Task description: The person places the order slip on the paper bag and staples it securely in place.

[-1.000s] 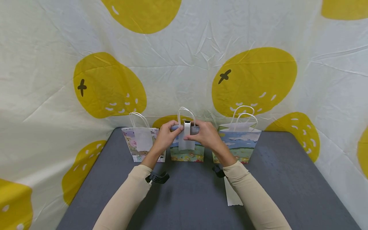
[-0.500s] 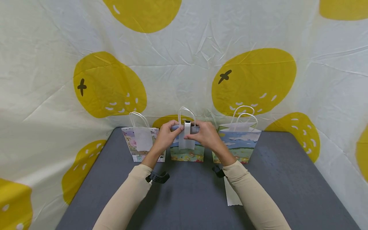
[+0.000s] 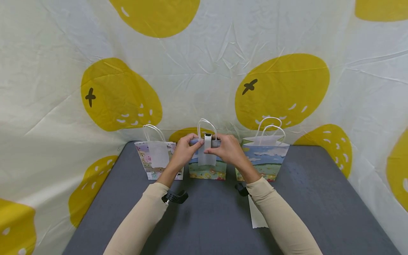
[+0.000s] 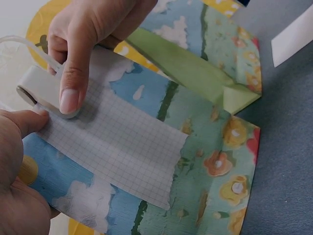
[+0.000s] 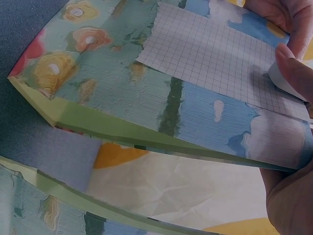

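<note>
A small white stapler stands upright over the top edge of the middle paper gift bag, which has a meadow print and white handles. My right hand grips it, the thumb pressing its near face in the left wrist view. Under the stapler, a strip of grid paper with a torn lower end lies flat against the bag's front. My left hand pinches the bag's top edge beside the stapler, its thumb touching the paper's corner. Whether a staple has gone in cannot be seen.
Left stands a pink-patterned bag with a white paper strip on its front. A larger meadow-print bag stands right, its top open. Another torn paper strip lies on the grey table, partly under my right forearm.
</note>
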Demonstrator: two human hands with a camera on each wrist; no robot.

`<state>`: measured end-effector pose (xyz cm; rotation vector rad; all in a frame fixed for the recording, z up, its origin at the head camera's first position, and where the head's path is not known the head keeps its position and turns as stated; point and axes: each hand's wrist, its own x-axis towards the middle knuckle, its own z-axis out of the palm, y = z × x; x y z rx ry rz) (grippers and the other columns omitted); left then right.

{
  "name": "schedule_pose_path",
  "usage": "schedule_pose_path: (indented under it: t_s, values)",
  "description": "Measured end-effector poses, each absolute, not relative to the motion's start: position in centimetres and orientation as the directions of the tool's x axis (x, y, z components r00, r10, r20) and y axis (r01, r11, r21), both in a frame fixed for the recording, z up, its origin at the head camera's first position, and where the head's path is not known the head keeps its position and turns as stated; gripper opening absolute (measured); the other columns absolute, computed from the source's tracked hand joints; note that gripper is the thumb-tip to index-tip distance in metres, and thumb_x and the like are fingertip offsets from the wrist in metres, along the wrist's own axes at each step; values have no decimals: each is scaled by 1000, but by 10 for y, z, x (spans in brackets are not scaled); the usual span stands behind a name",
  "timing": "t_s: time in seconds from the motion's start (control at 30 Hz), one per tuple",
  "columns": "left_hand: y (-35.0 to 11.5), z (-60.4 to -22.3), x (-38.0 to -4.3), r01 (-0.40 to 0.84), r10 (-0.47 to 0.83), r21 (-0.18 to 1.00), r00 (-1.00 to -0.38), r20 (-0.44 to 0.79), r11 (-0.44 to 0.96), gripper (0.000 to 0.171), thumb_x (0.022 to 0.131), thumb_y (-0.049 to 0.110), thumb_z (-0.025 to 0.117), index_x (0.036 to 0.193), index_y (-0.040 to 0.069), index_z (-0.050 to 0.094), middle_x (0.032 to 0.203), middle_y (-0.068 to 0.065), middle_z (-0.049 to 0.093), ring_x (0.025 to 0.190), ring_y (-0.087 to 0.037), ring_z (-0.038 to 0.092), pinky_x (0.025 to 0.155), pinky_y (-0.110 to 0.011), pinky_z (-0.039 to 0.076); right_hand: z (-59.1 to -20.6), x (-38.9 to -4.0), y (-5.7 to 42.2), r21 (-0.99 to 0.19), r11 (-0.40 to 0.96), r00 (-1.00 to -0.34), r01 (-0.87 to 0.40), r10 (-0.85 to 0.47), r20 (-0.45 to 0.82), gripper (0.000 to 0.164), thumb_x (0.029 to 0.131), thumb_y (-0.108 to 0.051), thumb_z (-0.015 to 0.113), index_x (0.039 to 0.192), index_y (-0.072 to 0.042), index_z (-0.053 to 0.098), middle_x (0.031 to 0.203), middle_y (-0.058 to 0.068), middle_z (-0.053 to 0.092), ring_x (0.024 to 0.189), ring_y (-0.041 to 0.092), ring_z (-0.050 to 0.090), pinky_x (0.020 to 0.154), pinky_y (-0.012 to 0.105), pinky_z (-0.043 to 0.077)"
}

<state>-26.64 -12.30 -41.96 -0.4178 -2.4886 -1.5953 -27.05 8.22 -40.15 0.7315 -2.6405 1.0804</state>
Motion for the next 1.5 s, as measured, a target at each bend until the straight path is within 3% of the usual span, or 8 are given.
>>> schedule_pose_path:
  t_s: [0.2, 0.37, 0.5, 0.7, 0.83, 0.97, 1.27, 1.5]
  values:
    - [-122, -419, -267, 314, 148, 860, -949, 278, 402, 23, 98, 33, 69, 108, 13, 70, 110, -4, 67, 82, -22, 58, 70, -34, 49, -405, -272, 81, -584, 633, -861, -507, -354, 364, 46, 81, -39, 87, 112, -10, 71, 62, 0, 51, 48, 16, 40, 49, 31, 32]
    - [-122, -418, -266, 318, 151, 865, -948, 280, 389, 20, 99, 31, 68, 107, 13, 69, 96, -4, 63, 63, -19, 50, 61, -31, 44, -404, -272, 81, -574, 645, -862, -505, -349, 367, 49, 79, -42, 87, 112, -10, 70, 61, 1, 51, 48, 16, 41, 49, 31, 32]
    - [-123, -417, -266, 318, 151, 868, -948, 282, 381, 18, 100, 28, 68, 107, 12, 69, 81, -6, 55, 51, -17, 41, 54, -31, 39, -399, -270, 82, -603, 635, -876, -483, -352, 330, 56, 78, -47, 87, 115, -9, 68, 70, 1, 57, 55, 16, 48, 52, 31, 38]
    - [-124, -417, -267, 315, 152, 861, -949, 277, 400, 20, 100, 27, 67, 109, 9, 69, 78, -5, 53, 52, -17, 43, 55, -30, 40, -391, -270, 81, -680, 574, -888, -456, -350, 300, 53, 81, -46, 85, 114, -9, 64, 87, 6, 64, 69, 20, 58, 59, 34, 46]
    - [-125, -417, -267, 314, 151, 858, -949, 276, 407, 18, 100, 25, 67, 110, 9, 69, 78, -5, 54, 52, -16, 43, 55, -31, 42, -387, -274, 80, -710, 508, -869, -488, -354, 344, 65, 85, -43, 82, 137, -13, 56, 105, 6, 68, 89, 19, 64, 70, 37, 54]
    - [-126, -418, -267, 317, 156, 855, -948, 277, 411, 20, 99, 30, 68, 109, 13, 69, 78, -5, 54, 50, -16, 40, 54, -30, 41, -383, -276, 80, -714, 448, -840, -538, -357, 409, 77, 88, -37, 80, 153, -22, 42, 99, 6, 66, 85, 19, 65, 70, 38, 56]
    - [-126, -416, -266, 323, 163, 856, -946, 280, 404, 20, 98, 31, 69, 107, 14, 71, 95, -4, 65, 56, -18, 45, 57, -30, 43, -376, -270, 87, -727, 434, -844, -532, -340, 415, 45, 88, -33, 79, 115, -11, 50, 97, 8, 65, 84, 21, 73, 71, 37, 59]
    - [-125, -414, -266, 325, 162, 852, -945, 283, 411, 19, 98, 29, 70, 108, 12, 70, 90, -7, 63, 54, -18, 45, 55, -30, 41, -367, -261, 95, -682, 509, -851, -525, -336, 404, 38, 88, -24, 78, 115, -6, 58, 105, 11, 67, 85, 23, 70, 71, 38, 58]
